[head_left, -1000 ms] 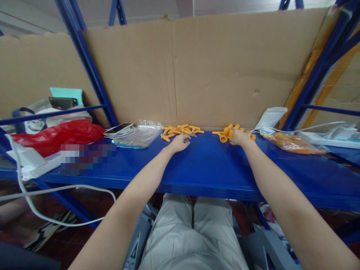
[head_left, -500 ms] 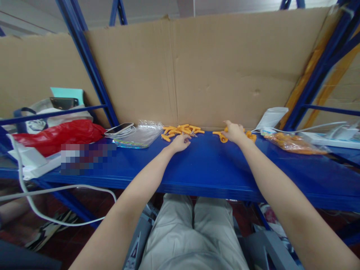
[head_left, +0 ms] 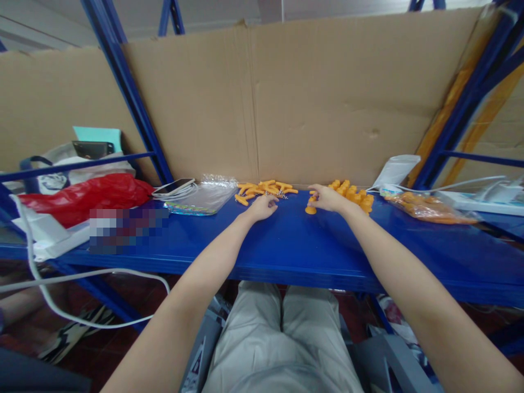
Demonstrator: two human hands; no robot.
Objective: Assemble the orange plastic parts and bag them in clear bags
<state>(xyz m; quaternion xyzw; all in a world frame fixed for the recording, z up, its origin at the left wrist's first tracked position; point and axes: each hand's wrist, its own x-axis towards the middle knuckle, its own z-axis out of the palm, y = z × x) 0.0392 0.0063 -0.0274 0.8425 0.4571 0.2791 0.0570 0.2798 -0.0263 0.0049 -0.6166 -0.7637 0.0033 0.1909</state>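
Note:
My right hand is closed around an orange piece with a round, flared base, held upright at the blue table surface. Just to the right of that hand, several similar orange pieces stand close together, partly covered by my wrist. My left hand rests with curled fingers in front of a loose pile of orange stick-like parts. Small shiny metal bits lie among these parts, close to my left fingertips. Whether the left fingers hold anything is too small to tell.
A clear plastic bag and a phone with a white cable lie left of the pile. On the right is a clear bag of orange parts beside a white power strip. Upright cardboard closes off the back.
My right hand has moved left from the standing group and gripped the orange piece that lay on its side, which is now upright. My left hand stays where it was.

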